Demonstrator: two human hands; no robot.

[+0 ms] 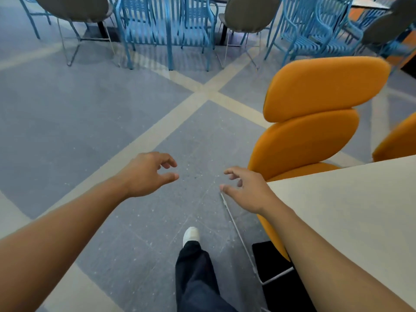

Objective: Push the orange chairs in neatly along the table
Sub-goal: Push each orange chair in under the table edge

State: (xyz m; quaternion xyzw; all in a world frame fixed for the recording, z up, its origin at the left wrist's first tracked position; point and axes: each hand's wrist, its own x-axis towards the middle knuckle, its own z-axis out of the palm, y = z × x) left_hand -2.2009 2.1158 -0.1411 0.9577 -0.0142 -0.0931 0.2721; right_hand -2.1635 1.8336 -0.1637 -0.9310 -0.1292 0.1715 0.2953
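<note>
Loosely curled and gripping nothing, our left hand (148,174) and right hand (245,190) reach over the grey floor (67,113) at mid-frame, the right one close beside the orange chairs (324,86), which are lined up at right along the pale table (360,221) filling the lower-right corner.

Both bare forearms reach forward from the lower corners toward the middle of the frame. The left hand (147,174) and right hand (244,188) hang apart, fingers loosely curled, holding nothing. One trousered leg steps forward at bottom centre.
</note>
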